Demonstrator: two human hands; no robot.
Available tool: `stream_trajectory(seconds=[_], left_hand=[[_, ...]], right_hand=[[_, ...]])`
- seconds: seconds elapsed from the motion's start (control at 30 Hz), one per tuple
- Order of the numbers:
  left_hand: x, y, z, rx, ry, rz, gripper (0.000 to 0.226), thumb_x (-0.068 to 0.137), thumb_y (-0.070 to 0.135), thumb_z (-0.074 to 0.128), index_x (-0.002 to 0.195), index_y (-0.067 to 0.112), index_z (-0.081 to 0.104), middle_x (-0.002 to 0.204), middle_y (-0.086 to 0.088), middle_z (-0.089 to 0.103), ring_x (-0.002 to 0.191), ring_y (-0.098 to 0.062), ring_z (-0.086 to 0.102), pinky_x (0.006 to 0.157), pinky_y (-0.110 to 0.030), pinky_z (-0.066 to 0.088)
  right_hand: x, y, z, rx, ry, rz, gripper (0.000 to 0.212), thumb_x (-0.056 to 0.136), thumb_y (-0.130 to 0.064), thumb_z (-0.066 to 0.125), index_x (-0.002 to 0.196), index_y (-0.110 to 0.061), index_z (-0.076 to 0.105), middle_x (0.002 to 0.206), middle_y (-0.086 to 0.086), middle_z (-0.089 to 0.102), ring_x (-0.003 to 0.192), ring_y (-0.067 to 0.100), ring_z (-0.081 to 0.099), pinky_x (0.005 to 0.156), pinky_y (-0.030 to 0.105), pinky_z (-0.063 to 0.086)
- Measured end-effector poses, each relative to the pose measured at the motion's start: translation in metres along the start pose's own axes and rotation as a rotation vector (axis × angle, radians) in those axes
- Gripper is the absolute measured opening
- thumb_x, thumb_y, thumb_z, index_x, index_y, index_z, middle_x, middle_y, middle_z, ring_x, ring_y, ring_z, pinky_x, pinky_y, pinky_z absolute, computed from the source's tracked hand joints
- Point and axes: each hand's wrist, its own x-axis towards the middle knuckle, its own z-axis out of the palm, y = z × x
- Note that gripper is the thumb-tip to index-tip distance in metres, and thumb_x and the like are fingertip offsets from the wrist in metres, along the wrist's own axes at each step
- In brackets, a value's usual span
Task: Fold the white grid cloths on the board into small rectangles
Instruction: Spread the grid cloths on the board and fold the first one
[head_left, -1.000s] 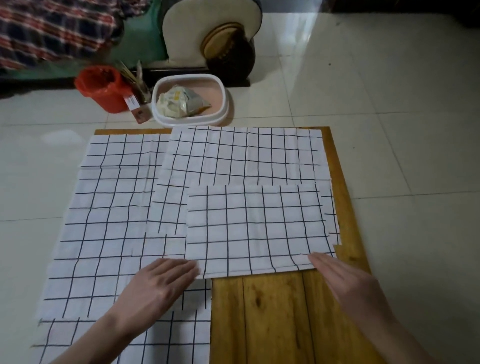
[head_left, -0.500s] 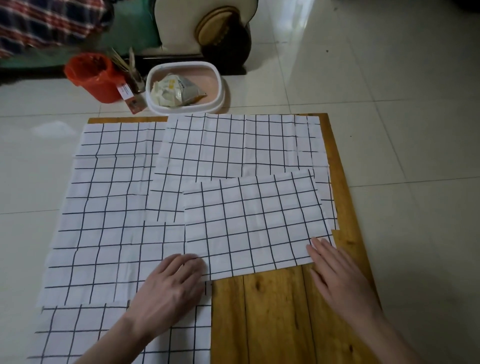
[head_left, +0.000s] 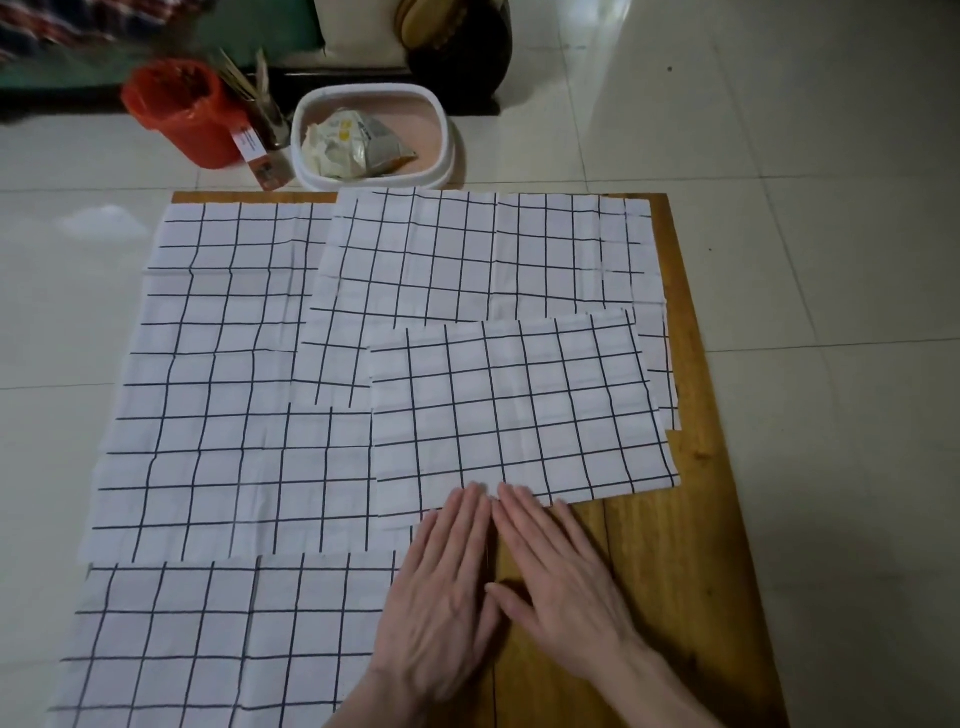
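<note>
Flat, open hands (head_left: 493, 587) at folded cloth (head_left: 519, 410) edge, red bin (head_left: 182, 111), white tub (head_left: 371, 179) behind board (head_left: 696, 467)

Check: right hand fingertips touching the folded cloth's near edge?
Touching. Head view: right hand fingertips overlap the folded cloth near edge, flat, no gap.

The person's left hand (head_left: 447, 597) and right hand (head_left: 558, 577) are bare, without rings or gloves; both forearms show no sleeves.

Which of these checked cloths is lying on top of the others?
The small folded cloth right of centre, its near edge at both hands' fingertips. It overlaps the wider cloth behind it; the others lie flat beneath or beside.
</note>
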Motion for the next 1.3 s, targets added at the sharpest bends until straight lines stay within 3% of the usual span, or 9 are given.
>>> stream_trajectory(seconds=[0.17, 0.4, 0.57, 0.83, 1.17, 1.3], left_hand=[[-0.004, -0.002, 0.01, 0.004, -0.043, -0.018, 0.075, 0.108, 0.051, 0.022, 0.166, 0.004, 0.015, 0.176, -0.013, 0.008, 0.162, -0.027, 0.01, 0.124, -0.046, 0.021], [-0.01, -0.017, 0.006, 0.03, -0.07, -0.055, 0.077, 0.109, 0.055, 0.031, 0.167, 0.009, 0.012, 0.177, -0.008, 0.006, 0.163, -0.022, 0.008, 0.126, -0.044, 0.019], [-0.022, -0.035, 0.002, 0.041, -0.074, -0.048, 0.078, 0.109, 0.058, 0.027, 0.167, 0.009, 0.01, 0.176, -0.009, 0.008, 0.163, -0.023, 0.009, 0.126, -0.044, 0.018], [-0.024, -0.039, 0.001, 0.036, -0.066, -0.041, 0.081, 0.108, 0.057, 0.032, 0.167, 0.007, 0.01, 0.176, -0.01, 0.008, 0.163, -0.024, 0.008, 0.126, -0.045, 0.018], [-0.023, -0.037, 0.002, 0.063, -0.078, -0.053, 0.081, 0.108, 0.059, 0.03, 0.167, 0.007, 0.009, 0.176, -0.011, 0.006, 0.163, -0.025, 0.006, 0.126, -0.047, 0.017], [-0.023, -0.034, 0.003, 0.077, -0.073, -0.076, 0.08, 0.108, 0.058, 0.028, 0.167, 0.007, 0.011, 0.176, -0.012, 0.007, 0.163, -0.026, 0.007, 0.126, -0.049, 0.018]], right_hand=[[-0.002, -0.004, 0.008, 0.001, -0.065, 0.023, 0.079, 0.107, -0.066, 0.029, 0.166, -0.015, 0.016, 0.175, 0.001, 0.009, 0.161, 0.016, 0.009, 0.123, 0.046, 0.016], [-0.013, 0.016, 0.007, -0.019, -0.083, 0.058, 0.079, 0.107, -0.066, 0.029, 0.167, -0.017, 0.012, 0.175, 0.0, 0.006, 0.161, 0.015, 0.008, 0.123, 0.049, 0.016], [-0.026, 0.039, 0.005, -0.009, -0.076, 0.104, 0.077, 0.108, -0.064, 0.025, 0.167, -0.017, 0.011, 0.175, 0.0, 0.006, 0.161, 0.015, 0.009, 0.123, 0.05, 0.016], [-0.048, 0.073, 0.003, 0.084, 0.003, 0.404, 0.073, 0.108, -0.062, 0.013, 0.167, -0.02, 0.002, 0.175, -0.005, -0.002, 0.161, 0.012, 0.0, 0.127, 0.046, 0.005], [-0.044, 0.066, 0.005, 0.091, 0.077, 0.543, 0.072, 0.108, -0.061, 0.012, 0.167, -0.019, 0.009, 0.175, -0.003, 0.005, 0.161, 0.013, 0.004, 0.128, 0.053, 0.015], [-0.043, 0.067, 0.005, 0.081, 0.105, 0.548, 0.069, 0.109, -0.058, 0.016, 0.166, -0.02, 0.015, 0.174, -0.002, 0.012, 0.16, 0.013, 0.011, 0.126, 0.05, 0.02]])
